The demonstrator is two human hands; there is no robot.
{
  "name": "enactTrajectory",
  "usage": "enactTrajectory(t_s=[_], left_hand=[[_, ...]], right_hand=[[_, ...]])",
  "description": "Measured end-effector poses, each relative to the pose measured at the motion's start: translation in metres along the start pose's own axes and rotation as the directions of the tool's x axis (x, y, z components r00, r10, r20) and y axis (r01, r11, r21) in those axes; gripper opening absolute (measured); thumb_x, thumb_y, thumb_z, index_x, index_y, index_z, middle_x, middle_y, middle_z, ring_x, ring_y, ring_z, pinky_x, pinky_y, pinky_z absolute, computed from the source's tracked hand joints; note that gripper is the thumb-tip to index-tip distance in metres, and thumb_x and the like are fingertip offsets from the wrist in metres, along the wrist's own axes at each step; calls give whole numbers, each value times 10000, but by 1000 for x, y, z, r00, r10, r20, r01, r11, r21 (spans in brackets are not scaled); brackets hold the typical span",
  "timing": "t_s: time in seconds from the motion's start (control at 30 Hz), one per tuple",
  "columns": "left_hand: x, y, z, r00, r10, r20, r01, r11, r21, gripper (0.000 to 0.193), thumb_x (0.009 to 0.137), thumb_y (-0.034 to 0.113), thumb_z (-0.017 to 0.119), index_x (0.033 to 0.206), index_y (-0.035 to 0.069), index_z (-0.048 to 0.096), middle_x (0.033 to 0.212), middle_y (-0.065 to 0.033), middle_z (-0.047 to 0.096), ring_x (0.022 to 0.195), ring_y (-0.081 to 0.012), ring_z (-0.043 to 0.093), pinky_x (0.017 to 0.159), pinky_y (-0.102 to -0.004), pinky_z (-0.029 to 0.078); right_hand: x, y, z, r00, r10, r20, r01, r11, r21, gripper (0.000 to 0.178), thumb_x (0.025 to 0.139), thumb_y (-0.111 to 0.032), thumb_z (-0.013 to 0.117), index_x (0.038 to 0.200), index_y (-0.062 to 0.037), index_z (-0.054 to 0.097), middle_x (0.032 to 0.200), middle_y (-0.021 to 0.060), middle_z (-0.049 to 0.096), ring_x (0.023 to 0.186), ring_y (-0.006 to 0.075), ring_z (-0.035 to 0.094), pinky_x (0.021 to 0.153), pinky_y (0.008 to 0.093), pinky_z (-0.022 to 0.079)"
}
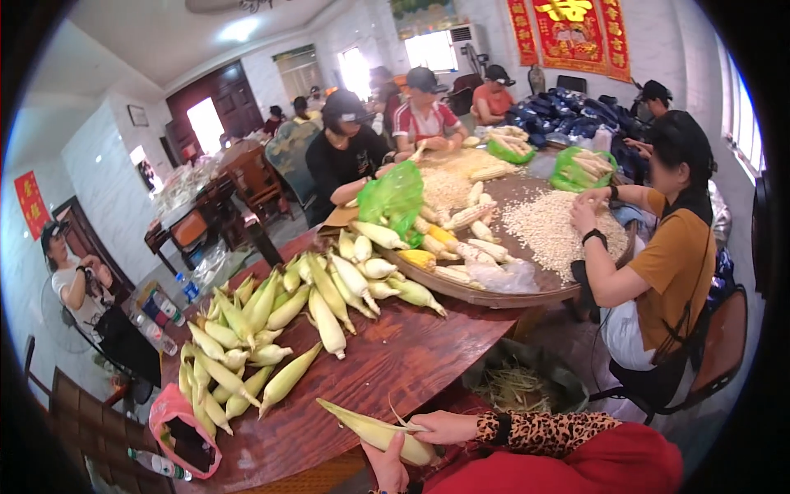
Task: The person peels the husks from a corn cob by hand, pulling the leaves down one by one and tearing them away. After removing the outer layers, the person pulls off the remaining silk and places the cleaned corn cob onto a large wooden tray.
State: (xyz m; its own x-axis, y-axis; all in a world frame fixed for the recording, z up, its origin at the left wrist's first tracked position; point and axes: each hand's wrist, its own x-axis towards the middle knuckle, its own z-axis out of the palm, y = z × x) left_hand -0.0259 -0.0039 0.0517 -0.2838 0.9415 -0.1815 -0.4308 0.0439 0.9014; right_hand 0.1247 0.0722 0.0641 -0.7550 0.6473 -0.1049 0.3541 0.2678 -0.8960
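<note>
An ear of corn (366, 426) in its pale green husk lies across my two hands at the table's near edge, its tip pointing left. My left hand (387, 466) is wrapped round its underside. With closed fingers, my right hand (444, 430) pinches a thin strip of husk (399, 412) that stands away from the ear. Beyond, a big heap of unshucked corn (280, 309) covers the left part of the red-brown wooden table (370, 366).
A round tray (494, 298) holds loose kernels (547, 226), peeled cobs and green plastic bags; co-workers sit round it. Below the table edge stands a dark sack (514, 387) with husk scraps. A pink bag (188, 440) sits at the table's left corner, near a plastic bottle (159, 463).
</note>
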Motion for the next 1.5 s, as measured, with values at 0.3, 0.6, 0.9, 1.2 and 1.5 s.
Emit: enactTrajectory(t_s=[0.3, 0.6, 0.9, 1.2, 1.5], left_hand=[[-6, -1, -3, 999, 17, -33, -17, 1000, 3, 670, 781, 15, 641, 1334, 33, 263, 1189, -109, 465, 1049, -219, 487, 895, -327, 422], [-20, -4, 4, 996, 68, -61, -66, 997, 35, 730, 710, -101, 635, 1308, 47, 243, 1180, -109, 437, 1030, -214, 494, 892, -331, 429], [-11, 10, 16, 958, 222, -184, -240, 967, -85, 651, 772, -61, 548, 1335, 60, 245, 1161, -103, 457, 1010, -223, 499, 898, -351, 430], [-15, 17, 9, 995, 101, 15, -96, 975, -201, 485, 829, 11, 562, 1255, 54, 333, 1101, -113, 510, 992, -233, 532, 896, -371, 436], [-23, 17, 28, 993, 120, -19, -121, 989, -85, 604, 818, -26, 565, 1327, 55, 252, 1211, -90, 430, 1087, -207, 471, 943, -359, 396]], right_hand=[[-6, -6, 4, 993, -113, 26, 114, 993, -26, 248, 903, -234, 437, 943, 11, 440, 815, 192, 504, 785, 364, 546, 680, 411, 426], [-23, -7, 35, 972, -136, -192, 110, 984, -137, 195, 893, -165, 421, 953, 20, 411, 892, 203, 506, 793, 382, 555, 667, 432, 435], [0, 37, 0, 767, 158, -622, -182, 983, 26, 188, 820, -29, 386, 993, 2, 451, 810, 291, 533, 802, 456, 536, 665, 483, 429], [-32, 34, -37, 810, 384, -444, 111, 643, 758, 141, 939, -194, 442, 947, -56, 472, 798, 22, 537, 585, 105, 507, 508, 231, 415], [-30, -6, 7, 969, -17, -248, 106, 932, 348, 261, 900, -252, 531, 1009, -15, 529, 867, 59, 577, 812, 116, 541, 722, 291, 454]])
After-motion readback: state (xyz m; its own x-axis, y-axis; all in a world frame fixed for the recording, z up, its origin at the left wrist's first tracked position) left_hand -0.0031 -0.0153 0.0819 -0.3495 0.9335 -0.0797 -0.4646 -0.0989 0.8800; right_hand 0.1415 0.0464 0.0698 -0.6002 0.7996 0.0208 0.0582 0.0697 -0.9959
